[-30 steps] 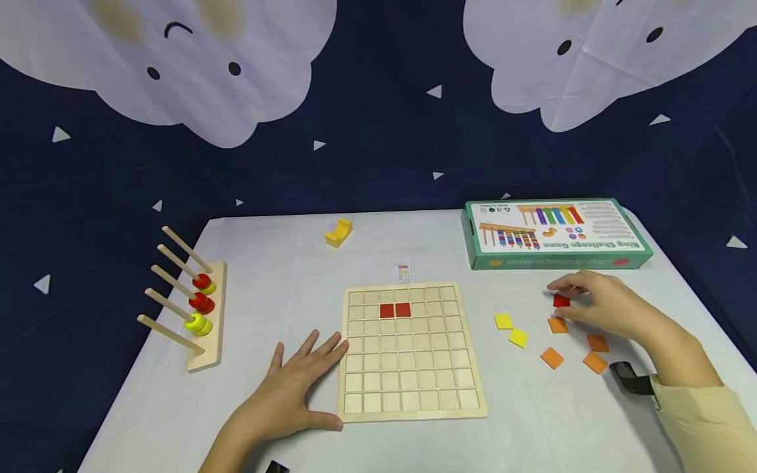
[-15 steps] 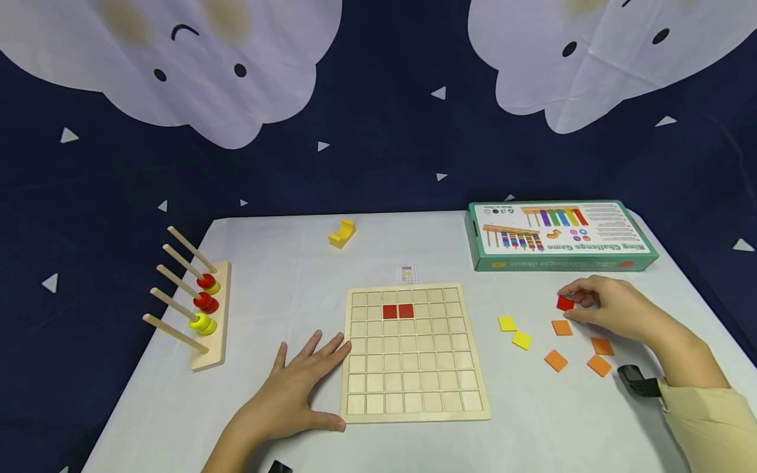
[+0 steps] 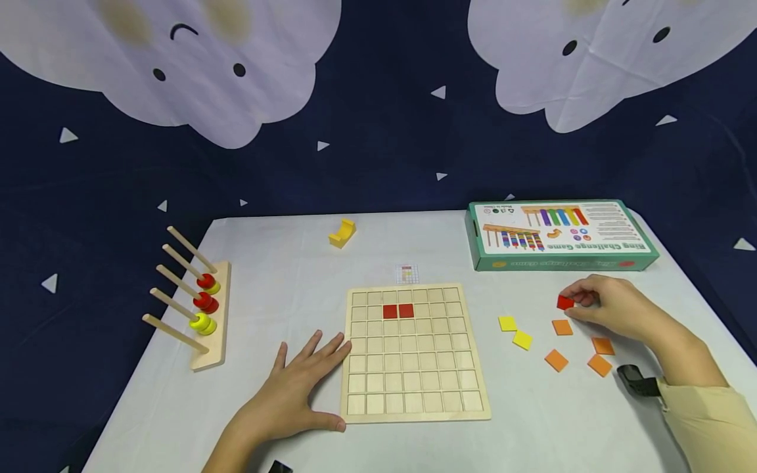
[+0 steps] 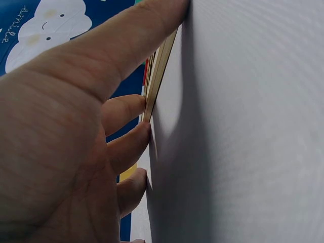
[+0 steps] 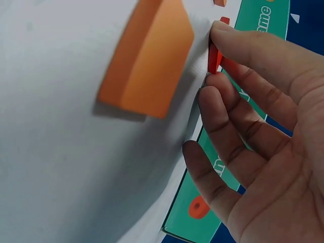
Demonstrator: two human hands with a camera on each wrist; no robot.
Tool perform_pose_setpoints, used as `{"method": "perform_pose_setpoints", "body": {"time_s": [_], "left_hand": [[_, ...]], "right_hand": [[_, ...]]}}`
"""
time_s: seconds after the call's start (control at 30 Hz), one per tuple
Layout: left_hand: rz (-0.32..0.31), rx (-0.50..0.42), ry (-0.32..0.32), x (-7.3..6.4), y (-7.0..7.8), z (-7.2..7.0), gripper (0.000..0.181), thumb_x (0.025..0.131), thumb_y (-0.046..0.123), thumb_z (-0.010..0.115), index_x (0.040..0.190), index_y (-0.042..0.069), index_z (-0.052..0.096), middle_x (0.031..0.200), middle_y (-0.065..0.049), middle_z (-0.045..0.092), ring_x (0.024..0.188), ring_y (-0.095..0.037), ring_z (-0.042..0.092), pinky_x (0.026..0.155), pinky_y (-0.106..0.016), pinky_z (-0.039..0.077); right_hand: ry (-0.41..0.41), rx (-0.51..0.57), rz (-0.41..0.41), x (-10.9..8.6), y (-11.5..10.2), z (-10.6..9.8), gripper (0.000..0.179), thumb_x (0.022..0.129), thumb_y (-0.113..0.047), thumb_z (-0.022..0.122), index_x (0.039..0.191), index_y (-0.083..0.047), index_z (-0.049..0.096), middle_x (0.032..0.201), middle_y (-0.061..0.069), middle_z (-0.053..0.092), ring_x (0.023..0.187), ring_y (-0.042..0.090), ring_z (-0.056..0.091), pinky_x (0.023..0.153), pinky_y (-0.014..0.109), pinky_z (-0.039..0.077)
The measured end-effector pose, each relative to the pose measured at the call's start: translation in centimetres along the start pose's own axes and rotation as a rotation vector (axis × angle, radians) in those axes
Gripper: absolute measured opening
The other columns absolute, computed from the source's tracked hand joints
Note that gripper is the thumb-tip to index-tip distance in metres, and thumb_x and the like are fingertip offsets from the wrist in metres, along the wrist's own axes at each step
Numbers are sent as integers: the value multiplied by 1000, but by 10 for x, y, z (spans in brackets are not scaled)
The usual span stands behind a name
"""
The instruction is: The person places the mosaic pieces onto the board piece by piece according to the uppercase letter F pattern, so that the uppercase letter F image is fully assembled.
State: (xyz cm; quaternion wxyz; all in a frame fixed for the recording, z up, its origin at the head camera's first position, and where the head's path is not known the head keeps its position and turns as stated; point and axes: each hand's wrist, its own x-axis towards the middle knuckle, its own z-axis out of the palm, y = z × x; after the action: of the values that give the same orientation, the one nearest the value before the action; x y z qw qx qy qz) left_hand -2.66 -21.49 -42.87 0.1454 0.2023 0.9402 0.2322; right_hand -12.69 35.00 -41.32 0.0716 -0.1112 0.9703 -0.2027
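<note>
Red tile (image 3: 564, 303) (partly hidden); right hand (image 3: 616, 307) pinches it.

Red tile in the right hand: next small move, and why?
Probably carry the red tile to the wooden grid board, beside its two red tiles: the right hand pinches it, cells flanking that pair are bare, and the left hand touches the board's edge.

This is a play table (image 3: 278, 276) (game box (image 3: 564, 235), cloud-patterned backdrop (image 3: 384, 151)).
</note>
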Motion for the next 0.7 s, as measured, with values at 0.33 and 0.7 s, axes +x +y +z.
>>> {"method": "perform_pose_setpoints", "body": {"time_s": [0.33, 0.7], "left_hand": [[7, 8, 2, 0, -1, 1, 119, 67, 71, 90, 168, 36, 37, 177, 10, 31, 168, -37, 18, 120, -89, 3], [5, 7, 5, 0, 0, 0, 119, 66, 70, 90, 168, 36, 37, 177, 10, 32, 168, -38, 19, 119, -89, 2]], "right_hand": [[-25, 14, 28, 3, -6, 1, 30, 86, -20, 87, 110, -5, 80, 93, -2, 70, 81, 6, 54, 70, 19, 49], [14, -19, -28, 8, -22, -1, 34, 86, -25, 90, 111, -6, 79, 98, 1, 70, 86, 13, 56, 72, 22, 48]]}}
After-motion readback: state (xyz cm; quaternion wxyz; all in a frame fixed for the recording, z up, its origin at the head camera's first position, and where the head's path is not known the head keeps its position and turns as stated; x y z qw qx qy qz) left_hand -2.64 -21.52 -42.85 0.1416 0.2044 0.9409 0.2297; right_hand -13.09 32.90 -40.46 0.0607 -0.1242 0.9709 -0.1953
